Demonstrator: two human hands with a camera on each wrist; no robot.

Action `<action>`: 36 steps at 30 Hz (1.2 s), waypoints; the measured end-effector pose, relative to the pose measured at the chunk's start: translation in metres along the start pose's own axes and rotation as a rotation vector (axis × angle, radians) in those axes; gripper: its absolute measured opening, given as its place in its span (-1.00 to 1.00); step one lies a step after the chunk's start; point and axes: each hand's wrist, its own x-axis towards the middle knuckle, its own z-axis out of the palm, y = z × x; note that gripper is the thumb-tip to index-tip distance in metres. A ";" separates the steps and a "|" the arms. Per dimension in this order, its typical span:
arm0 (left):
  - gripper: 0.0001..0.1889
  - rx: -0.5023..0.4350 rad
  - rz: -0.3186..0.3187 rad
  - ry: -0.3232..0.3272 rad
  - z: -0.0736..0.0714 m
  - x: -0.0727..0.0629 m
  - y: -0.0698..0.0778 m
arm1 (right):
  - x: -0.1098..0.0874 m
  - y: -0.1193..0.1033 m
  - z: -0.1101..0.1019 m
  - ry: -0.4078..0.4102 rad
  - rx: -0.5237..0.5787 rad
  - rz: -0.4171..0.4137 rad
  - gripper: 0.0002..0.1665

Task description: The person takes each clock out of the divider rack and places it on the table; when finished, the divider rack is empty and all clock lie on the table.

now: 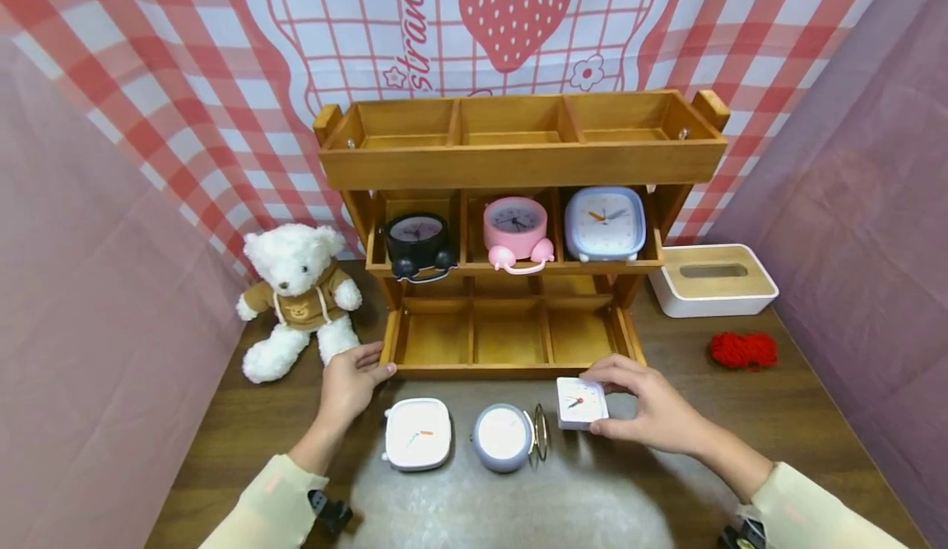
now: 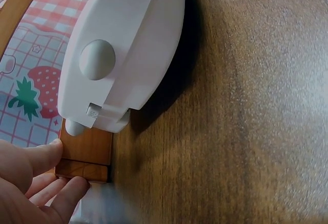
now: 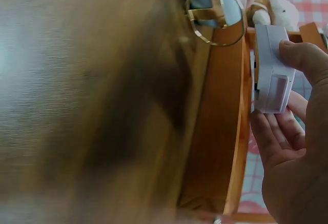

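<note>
1. While the left hand pinches the near left corner of the wooden rack, the right hand grips a small white clock in its fingers, above the table.
2. Clearing the near board would likely call for a higher lift.
3. Boxy and smooth, the clock looks plastic; the grey clock to its left is rounder.

Small square white plastic clock: red dial centre. Three-tier wooden rack: honey-brown. Round black twin-bell clock and round pink twin-bell clock: greyish dials. Rounded-square pale-blue clock: white dial, one orange hand. Rounded-square white clock: orange hand. Round grey-blue clock: white dial, gold-coloured trim. Plush white bear: brown hoodie. Fabric backdrop: red-and-white gingham, red strawberry, green leaves. Table: brown wood grain. Yarn bundle: bright red.
</note>
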 end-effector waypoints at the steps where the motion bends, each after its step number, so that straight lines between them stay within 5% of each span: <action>1: -0.52 -0.001 -0.004 0.001 0.000 0.000 0.000 | -0.005 0.002 0.001 0.006 0.008 -0.003 -0.31; 14: -0.51 0.015 -0.004 -0.020 -0.001 0.001 0.001 | -0.041 0.021 0.010 0.004 0.000 0.074 -0.29; 36: -0.53 0.029 0.012 -0.017 0.000 -0.001 0.003 | -0.055 0.029 0.018 -0.046 0.120 0.123 -0.27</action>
